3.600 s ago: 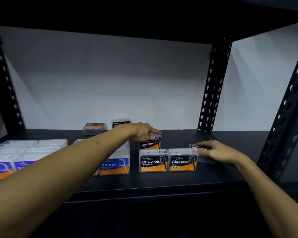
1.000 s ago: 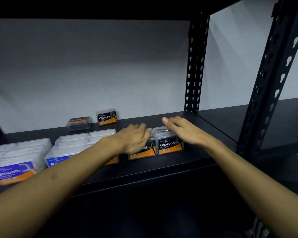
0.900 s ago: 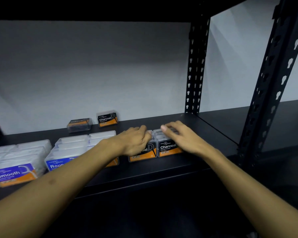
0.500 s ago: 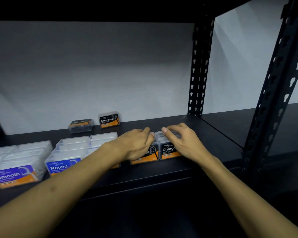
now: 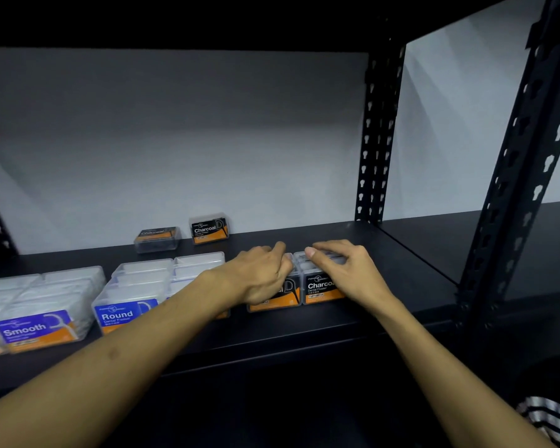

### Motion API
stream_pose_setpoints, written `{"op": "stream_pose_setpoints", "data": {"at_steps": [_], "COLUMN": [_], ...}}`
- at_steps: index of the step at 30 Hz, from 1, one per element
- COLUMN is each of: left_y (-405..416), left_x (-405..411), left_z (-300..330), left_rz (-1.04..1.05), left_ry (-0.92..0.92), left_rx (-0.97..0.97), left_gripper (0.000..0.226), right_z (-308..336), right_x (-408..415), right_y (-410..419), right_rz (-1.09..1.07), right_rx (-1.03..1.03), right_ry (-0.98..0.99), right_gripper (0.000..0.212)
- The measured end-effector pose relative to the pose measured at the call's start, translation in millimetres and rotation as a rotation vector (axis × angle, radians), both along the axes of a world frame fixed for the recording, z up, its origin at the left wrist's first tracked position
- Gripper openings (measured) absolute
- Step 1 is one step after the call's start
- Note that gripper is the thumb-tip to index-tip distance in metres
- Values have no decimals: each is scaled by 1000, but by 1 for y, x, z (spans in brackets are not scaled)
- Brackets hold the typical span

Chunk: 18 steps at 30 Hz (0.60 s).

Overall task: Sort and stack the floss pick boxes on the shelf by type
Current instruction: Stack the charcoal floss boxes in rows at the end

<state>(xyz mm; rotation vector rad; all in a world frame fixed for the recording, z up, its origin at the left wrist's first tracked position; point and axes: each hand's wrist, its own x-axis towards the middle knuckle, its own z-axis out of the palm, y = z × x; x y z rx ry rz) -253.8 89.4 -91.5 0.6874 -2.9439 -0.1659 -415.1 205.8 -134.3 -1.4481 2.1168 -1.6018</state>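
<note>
- Since half a second ago both hands have stayed on the front Charcoal pair; my left thumb now sits a bit higher, the boxes haven't shifted.
- Left hand [image 5: 265, 276]: fingers curled over the top and front of the left front Charcoal box [image 5: 286, 294], gripping it; it covers most of the label.
- Right hand [image 5: 346, 270]: fingers bent over the lid of the right front Charcoal box [image 5: 320, 287], thumb side down the box's right; holding it.
- The two boxes sit touching side by side at the front edge of the black shelf [image 5: 304, 328]. More clear lids show behind them under my fingers; can't count them.
- Charcoal count visible: 2 in front, plus 2 loose at the back by the wall: one standing Charcoal box [image 5: 209, 229], one flat Charcoal box [image 5: 157, 238] just left of it.
- Round boxes [image 5: 149, 286]: block left of my left forearm, which hides its right side; 1 blue label readable, "Round".
- Smooth boxes [image 5: 39, 308]: block at far left, cut off by the frame; 1 label readable, "Smooth".
- Readable text: "Charcoal", "Round", "Smooth"; the small print is too blurred to read.
- Perforated black upright [image 5: 377, 140] behind right, second upright [image 5: 527, 156] nearer on the right; striped fabric [image 5: 550, 418] bottom right.
</note>
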Motion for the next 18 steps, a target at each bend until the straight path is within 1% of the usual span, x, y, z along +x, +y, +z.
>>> {"op": "stream_pose_setpoints", "data": {"at_steps": [1,5,8,10,13,14,16,17,18], "left_y": [0,-1,1,3,5,5,3,1,-1], "left_x": [0,0,0,1,4,5,6,8,10], "left_z": [0,0,1,2,5,7,11,14,18], "left_rz": [-2,-2,12,29,61,69,82,86,90], "left_ry": [-2,-10,-28,-53,-87,-83,-49,-16,29], "left_rx": [-3,-5,-28,-87,-239,-297,-394,-415,-412], "left_gripper": [35,27,40,45,51,53,58,61,64], "right_z": [0,1,1,1,5,7,12,16,19], "right_x": [0,2,3,6,10,10,10,8,6], "right_y": [0,2,2,2,5,7,15,19,23], "right_rz": [6,16,8,-6,-23,-9,26,21,7], "right_rx": [-5,-12,-20,-16,20,51,146,200,237], "right_ry": [-18,-49,-47,-28,4,3,-19,-10,22], "right_gripper": [50,55,56,53,52,54,68,74,76]}}
